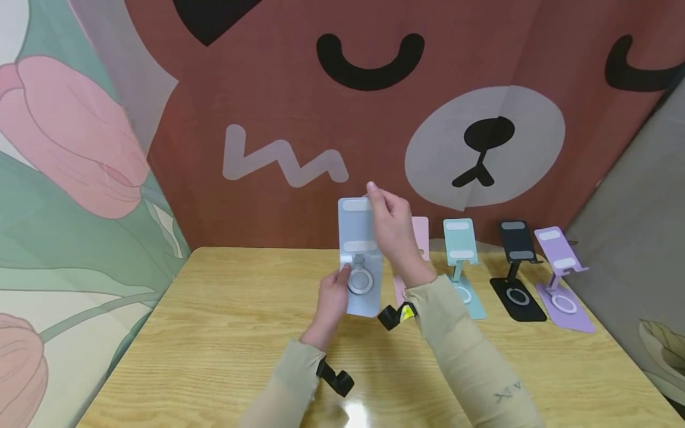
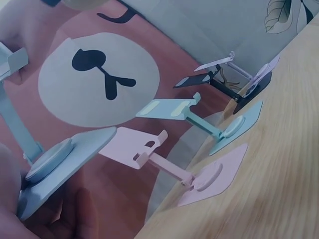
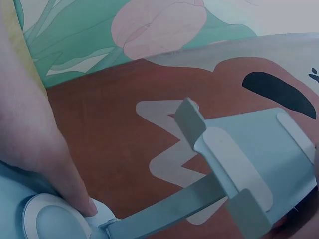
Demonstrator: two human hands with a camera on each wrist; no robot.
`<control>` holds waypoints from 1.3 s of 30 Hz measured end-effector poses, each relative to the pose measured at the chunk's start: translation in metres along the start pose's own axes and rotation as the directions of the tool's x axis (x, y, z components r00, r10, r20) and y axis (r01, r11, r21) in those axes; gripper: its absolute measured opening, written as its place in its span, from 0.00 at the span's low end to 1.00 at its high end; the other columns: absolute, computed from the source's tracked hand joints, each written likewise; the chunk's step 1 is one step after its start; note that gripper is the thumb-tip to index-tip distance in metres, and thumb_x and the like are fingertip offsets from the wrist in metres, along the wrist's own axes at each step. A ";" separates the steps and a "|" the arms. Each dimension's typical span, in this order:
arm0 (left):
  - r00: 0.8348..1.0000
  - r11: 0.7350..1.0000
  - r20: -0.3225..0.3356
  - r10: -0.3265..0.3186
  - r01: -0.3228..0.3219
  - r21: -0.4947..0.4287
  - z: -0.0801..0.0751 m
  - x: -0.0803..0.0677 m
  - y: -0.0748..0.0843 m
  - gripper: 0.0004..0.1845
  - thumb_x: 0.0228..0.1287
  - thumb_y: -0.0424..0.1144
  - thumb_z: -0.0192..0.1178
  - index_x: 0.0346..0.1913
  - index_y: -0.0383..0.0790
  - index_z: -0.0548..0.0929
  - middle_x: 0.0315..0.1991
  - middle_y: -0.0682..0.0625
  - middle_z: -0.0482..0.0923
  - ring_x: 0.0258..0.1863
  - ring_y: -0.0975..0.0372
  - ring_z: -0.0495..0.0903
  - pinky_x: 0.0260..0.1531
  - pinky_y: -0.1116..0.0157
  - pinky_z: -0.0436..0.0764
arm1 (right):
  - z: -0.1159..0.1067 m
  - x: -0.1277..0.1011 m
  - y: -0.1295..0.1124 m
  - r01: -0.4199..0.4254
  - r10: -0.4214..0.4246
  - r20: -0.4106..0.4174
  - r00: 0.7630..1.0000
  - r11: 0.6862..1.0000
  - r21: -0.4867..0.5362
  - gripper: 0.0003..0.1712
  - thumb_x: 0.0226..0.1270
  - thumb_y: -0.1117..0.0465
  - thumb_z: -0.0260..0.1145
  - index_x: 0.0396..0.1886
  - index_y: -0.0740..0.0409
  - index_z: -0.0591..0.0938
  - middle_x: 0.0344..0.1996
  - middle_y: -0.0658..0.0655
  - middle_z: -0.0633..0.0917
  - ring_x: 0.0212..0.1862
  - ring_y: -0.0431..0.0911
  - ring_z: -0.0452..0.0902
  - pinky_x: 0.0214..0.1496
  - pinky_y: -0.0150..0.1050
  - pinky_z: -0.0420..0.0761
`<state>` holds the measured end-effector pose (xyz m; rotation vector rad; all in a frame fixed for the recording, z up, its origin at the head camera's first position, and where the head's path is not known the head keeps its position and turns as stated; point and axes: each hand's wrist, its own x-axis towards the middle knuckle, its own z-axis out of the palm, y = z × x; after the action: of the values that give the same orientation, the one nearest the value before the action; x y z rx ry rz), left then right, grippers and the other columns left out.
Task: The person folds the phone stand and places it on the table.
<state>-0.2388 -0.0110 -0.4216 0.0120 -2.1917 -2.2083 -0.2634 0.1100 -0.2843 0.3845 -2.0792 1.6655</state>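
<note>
A light blue phone stand (image 1: 354, 223) is held up above the table, its arm unfolded between base and plate. My left hand (image 1: 332, 300) grips the base, thumb on top beside the white ring; in the left wrist view the fingers curl beneath the base (image 2: 75, 162). My right hand (image 1: 394, 232) pinches the upper edge of the plate, which carries two pale pads; the right wrist view shows the plate (image 3: 264, 149) with its two lower hooks. A pink phone stand (image 2: 214, 179) stands behind, partly hidden by my right hand in the head view.
To the right on the wooden table (image 1: 241, 333) stand a mint green phone stand (image 1: 460, 241), a black one (image 1: 519, 297) and a purple one (image 1: 569, 309), all unfolded. A brown cloth (image 1: 278, 77) with a bear's face hangs behind the table's far edge.
</note>
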 end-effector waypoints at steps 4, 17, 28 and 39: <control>0.998 1.000 -0.052 0.020 -0.021 -0.015 0.004 0.000 0.000 0.25 0.82 0.48 0.45 0.50 0.28 0.84 0.41 0.40 0.86 0.42 0.51 0.85 0.47 0.54 0.82 | -0.001 0.001 0.003 0.013 -0.013 -0.002 1.000 1.000 -0.027 0.36 0.79 0.38 0.53 0.17 0.60 0.67 0.16 0.54 0.61 0.23 0.50 0.62 0.27 0.40 0.66; 0.990 0.996 -0.135 0.046 -0.055 -0.065 0.009 -0.006 -0.004 0.22 0.81 0.44 0.47 0.49 0.28 0.84 0.42 0.39 0.86 0.42 0.50 0.85 0.44 0.53 0.83 | -0.001 -0.004 0.006 0.092 -0.094 -0.009 0.996 0.989 -0.113 0.37 0.80 0.41 0.54 0.12 0.57 0.63 0.11 0.51 0.59 0.17 0.47 0.56 0.20 0.38 0.58; 0.978 0.993 -0.200 0.057 -0.076 -0.090 0.015 -0.008 -0.008 0.21 0.81 0.43 0.48 0.45 0.28 0.86 0.38 0.42 0.85 0.41 0.55 0.82 0.43 0.58 0.81 | 0.003 -0.005 0.007 0.134 -0.138 -0.029 0.990 0.984 -0.119 0.37 0.79 0.40 0.56 0.11 0.56 0.63 0.11 0.50 0.58 0.16 0.46 0.56 0.18 0.38 0.58; 0.975 0.990 -0.220 0.046 -0.074 -0.124 0.019 -0.010 -0.010 0.21 0.81 0.43 0.48 0.43 0.29 0.85 0.39 0.43 0.84 0.41 0.56 0.82 0.44 0.58 0.82 | 0.005 -0.007 0.007 0.091 -0.097 -0.054 0.994 0.989 -0.117 0.37 0.79 0.41 0.55 0.11 0.56 0.63 0.10 0.50 0.60 0.15 0.47 0.62 0.17 0.37 0.63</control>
<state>-0.2295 0.0079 -0.4313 0.1724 -1.9073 -2.1971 -0.2619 0.1063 -0.2944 0.3853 -2.0686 1.4788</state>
